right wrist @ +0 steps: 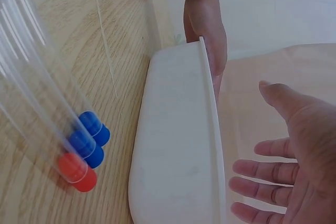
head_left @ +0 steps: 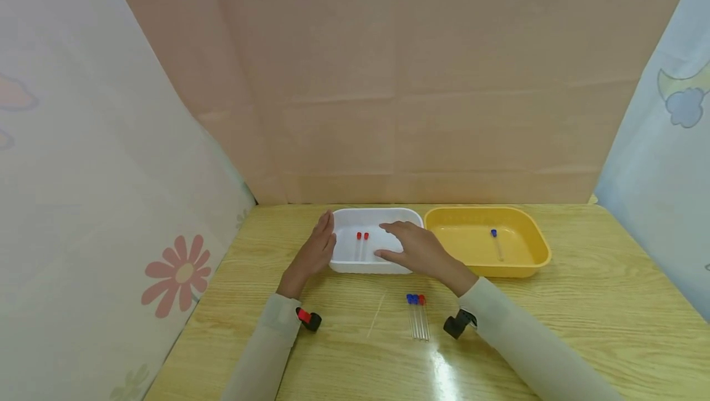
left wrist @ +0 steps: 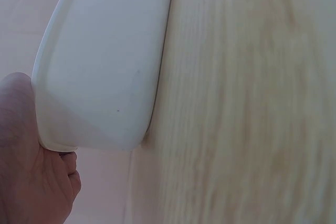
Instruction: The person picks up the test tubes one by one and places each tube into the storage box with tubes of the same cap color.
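Tubes, two with red caps, lie side by side in the white tray in the head view. The left hand, fingers straight, rests against the tray's left end; the right hand hovers over its right side, spread and holding nothing. A blue-capped tube lies in the yellow tray. The left wrist view shows the left thumb at the rim, though the fingers are partly hidden. In the right wrist view, three capped tubes lie together on the desk.
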